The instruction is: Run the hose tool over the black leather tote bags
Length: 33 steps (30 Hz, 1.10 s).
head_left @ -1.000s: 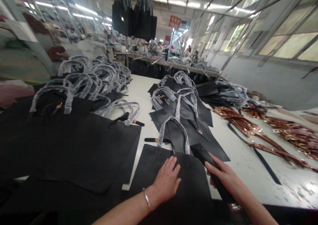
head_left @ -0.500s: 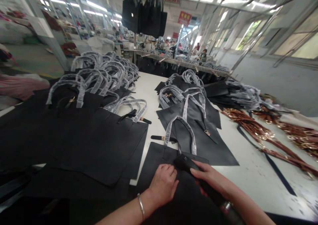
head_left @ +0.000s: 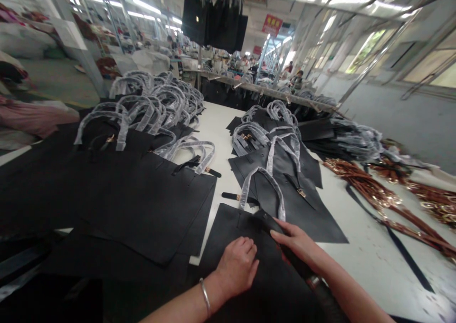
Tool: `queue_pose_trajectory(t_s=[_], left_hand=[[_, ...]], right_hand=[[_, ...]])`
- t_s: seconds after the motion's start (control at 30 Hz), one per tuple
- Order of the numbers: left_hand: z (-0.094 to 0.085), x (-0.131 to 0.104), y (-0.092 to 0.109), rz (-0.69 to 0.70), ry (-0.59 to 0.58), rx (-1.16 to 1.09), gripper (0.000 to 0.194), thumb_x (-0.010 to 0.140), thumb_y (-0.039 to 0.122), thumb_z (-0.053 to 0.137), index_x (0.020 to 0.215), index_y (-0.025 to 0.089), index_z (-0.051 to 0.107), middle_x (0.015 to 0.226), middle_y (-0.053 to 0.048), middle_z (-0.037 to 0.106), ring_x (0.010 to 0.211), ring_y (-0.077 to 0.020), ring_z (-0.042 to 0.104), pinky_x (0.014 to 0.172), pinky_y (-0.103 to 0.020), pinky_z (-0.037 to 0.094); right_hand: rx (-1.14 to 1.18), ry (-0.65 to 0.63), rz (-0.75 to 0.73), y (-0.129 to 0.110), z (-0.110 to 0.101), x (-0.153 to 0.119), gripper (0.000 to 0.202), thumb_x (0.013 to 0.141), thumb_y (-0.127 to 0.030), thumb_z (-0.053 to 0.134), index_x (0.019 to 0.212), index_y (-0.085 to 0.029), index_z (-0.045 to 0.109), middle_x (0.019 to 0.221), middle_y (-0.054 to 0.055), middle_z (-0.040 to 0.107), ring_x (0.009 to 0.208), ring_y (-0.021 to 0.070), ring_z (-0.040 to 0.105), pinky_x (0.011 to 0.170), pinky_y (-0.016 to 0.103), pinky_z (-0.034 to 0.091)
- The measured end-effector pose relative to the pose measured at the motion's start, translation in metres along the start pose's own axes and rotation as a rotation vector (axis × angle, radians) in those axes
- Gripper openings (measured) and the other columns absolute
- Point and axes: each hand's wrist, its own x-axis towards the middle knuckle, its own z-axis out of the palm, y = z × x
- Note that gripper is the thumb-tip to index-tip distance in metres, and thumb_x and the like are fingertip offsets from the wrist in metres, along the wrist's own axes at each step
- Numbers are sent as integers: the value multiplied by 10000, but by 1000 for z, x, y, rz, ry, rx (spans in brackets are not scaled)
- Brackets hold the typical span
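Note:
A black bag panel (head_left: 228, 228) lies in front of me, with a plastic-wrapped handle (head_left: 261, 173) arching from its top edge and a small black strap with a gold buckle (head_left: 231, 196) beside it. On the panel rests my left hand (head_left: 239, 263), its fingers curled closed; whatever is under or in them is hidden. My right hand (head_left: 294, 242) wraps around a black handheld tool (head_left: 265, 221) with a metal collar at its rear. The tool's front end is over the panel's upper part, close to the handle's right foot. Its exact kind I cannot make out.
More black panels with wrapped handles lie at left (head_left: 142, 190) and behind at right (head_left: 302, 194). Brown straps with gold rings (head_left: 370, 185) and a loose black strap (head_left: 406, 254) lie on the white table (head_left: 374, 266). Black panels hang overhead (head_left: 213, 21). A metal post (head_left: 78, 42) stands at left.
The tool's front end has shifted slightly away from me, toward the panel's top edge. My left hand stays nearly in place, still closed. The whole view has shifted slightly.

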Motion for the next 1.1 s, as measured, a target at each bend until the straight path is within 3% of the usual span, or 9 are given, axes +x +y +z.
queue_pose_trajectory(t_s=[0.07, 0.13, 0.23, 0.33, 0.47, 0.8, 0.97, 1.1], left_hand=[[3, -2, -2, 17, 26, 0, 244, 856, 247, 549, 1082, 158, 573, 1098, -88, 606, 1011, -240, 533, 916, -378, 469], [6, -5, -5, 47, 40, 1, 124, 865, 231, 543, 964, 170, 587, 1003, -69, 625, 943, -220, 550, 852, -352, 488], [11, -9, -7, 109, 55, 21, 107, 885, 190, 507, 791, 180, 557, 828, -42, 620, 805, -189, 559, 715, -301, 487], [14, -11, -9, 144, 75, 38, 131, 885, 185, 502, 761, 183, 544, 762, -33, 615, 734, -182, 559, 634, -280, 469], [15, -11, -10, 171, 81, 61, 106, 867, 185, 518, 771, 173, 561, 752, -39, 626, 706, -178, 573, 613, -275, 471], [10, -7, -8, 105, 52, 38, 112, 847, 209, 537, 771, 161, 603, 771, -51, 655, 788, -183, 616, 670, -267, 503], [8, -7, -5, 3, 52, 19, 146, 853, 234, 538, 729, 181, 593, 749, -22, 659, 738, -172, 605, 603, -248, 478], [9, -6, -5, -10, 49, 15, 131, 832, 241, 573, 715, 182, 583, 744, -18, 662, 721, -164, 608, 594, -241, 467]], right_hand=[[5, 95, -59, -9, 1, -1, 660, 818, -439, 615, 1407, -222, 410, 614, -66, 550, 427, 111, 567, 410, 208, 441], [1, 94, -60, -16, 0, -6, 687, 815, -447, 618, 1424, -225, 390, 619, -67, 550, 437, 111, 567, 421, 209, 443], [-42, -54, 6, -18, 3, -15, 697, 797, -443, 633, 1416, -202, 419, 584, -72, 531, 408, 106, 544, 394, 202, 419], [-66, -200, 59, -12, 14, -14, 692, 783, -429, 648, 1399, -187, 447, 575, -70, 534, 390, 99, 526, 387, 200, 416], [-68, -261, 49, -10, 28, -2, 636, 801, -429, 637, 1370, -194, 479, 581, -66, 543, 384, 94, 522, 385, 197, 424], [-141, -259, -86, -53, 64, 35, 415, 781, -360, 645, 1163, -197, 645, 576, -48, 558, 372, 97, 501, 365, 205, 406], [-113, -119, -150, -67, 62, 51, 574, 828, -368, 586, 1376, -249, 461, 609, -68, 529, 407, 97, 525, 388, 196, 405], [-114, -211, -125, -68, 60, 51, 521, 803, -388, 625, 1290, -217, 556, 566, -65, 530, 375, 99, 505, 371, 204, 396]])
